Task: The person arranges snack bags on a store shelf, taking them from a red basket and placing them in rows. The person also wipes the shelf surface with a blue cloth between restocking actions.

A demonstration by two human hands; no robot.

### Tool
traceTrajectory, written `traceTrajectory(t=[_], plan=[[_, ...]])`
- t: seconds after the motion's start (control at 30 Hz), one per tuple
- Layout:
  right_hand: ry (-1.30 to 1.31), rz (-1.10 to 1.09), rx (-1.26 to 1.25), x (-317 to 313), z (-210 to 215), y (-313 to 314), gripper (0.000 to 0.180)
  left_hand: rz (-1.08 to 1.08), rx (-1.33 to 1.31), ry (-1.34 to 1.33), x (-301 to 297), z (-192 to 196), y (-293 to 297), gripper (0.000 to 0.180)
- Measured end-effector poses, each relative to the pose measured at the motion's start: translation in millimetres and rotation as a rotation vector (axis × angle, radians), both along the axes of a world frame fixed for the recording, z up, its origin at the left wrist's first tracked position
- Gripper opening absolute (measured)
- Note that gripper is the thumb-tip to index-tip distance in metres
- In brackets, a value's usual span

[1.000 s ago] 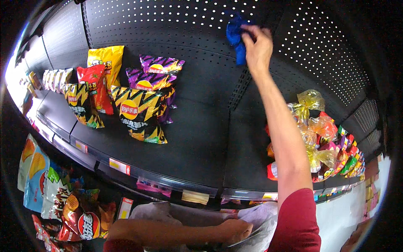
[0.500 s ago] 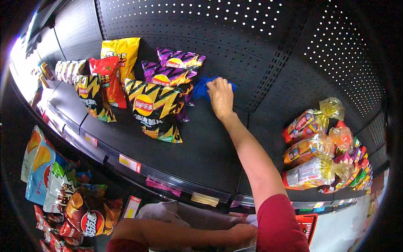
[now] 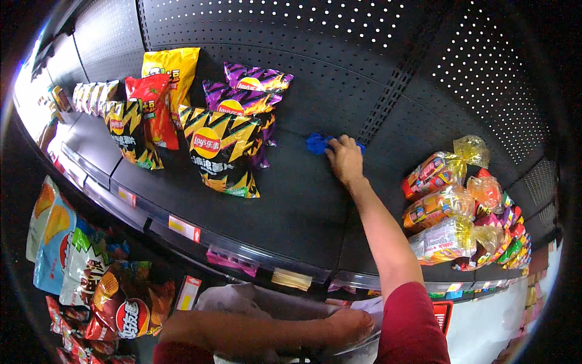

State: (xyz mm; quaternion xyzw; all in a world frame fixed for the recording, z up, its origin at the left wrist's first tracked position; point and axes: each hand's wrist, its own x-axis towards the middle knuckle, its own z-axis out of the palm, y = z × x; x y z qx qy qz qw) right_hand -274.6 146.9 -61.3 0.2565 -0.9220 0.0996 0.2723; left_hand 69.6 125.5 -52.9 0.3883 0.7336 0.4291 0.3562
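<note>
A person's right hand [image 3: 344, 159] reaches up from the lower edge and presses flat on a blue cloth [image 3: 317, 143], fingers closed over it, on the dark shelf [image 3: 291, 206] just above centre. At ten o'clock from the cloth stand snack bags: a black-and-yellow bag [image 3: 223, 148] in front, purple bags [image 3: 245, 91] behind it, a red bag [image 3: 153, 109] and a yellow bag [image 3: 173, 67] further left. At three o'clock lie clear-wrapped bread packs [image 3: 445, 209]. At six o'clock the left hand [image 3: 345, 324] rests on a pale bin's rim [image 3: 242, 300]; I cannot tell whether it grips.
</note>
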Motion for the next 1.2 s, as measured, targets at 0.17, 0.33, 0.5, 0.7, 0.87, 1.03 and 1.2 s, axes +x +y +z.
traceTrajectory(t=[0.17, 0.33, 0.5, 0.7, 0.87, 1.03, 1.2], plan=[[-0.178, -0.196, -0.012, 5, -1, 70, 0.027, 0.025, 0.055, 0.112, 6, -19, 8, 0.016], [-0.189, -0.368, 0.052, 21, 4, 95, 0.028, 0.051, 0.085, 0.135, 11, -12, -3, 0.014], [-0.4, -0.435, -0.245, 17, 12, 123, 0.022, 0.085, 0.033, 0.224, 12, -12, 4, 0.018], [-0.291, 0.187, -1.064, -2, 104, 109, 0.02, 0.027, 0.091, 0.246, 15, -40, 18, 0.022], [0.645, 0.127, -0.651, -8, 252, 52, 0.034, 0.055, 0.108, 0.221, 12, -36, 19, 0.023], [0.529, 0.14, -0.234, -21, 199, -8, 0.021, -0.005, 0.028, 0.208, 5, -40, 26, 0.024], [0.319, 0.117, -0.122, -19, 55, -10, 0.025, 0.001, -0.004, 0.153, 2, -21, 22, 0.022]])
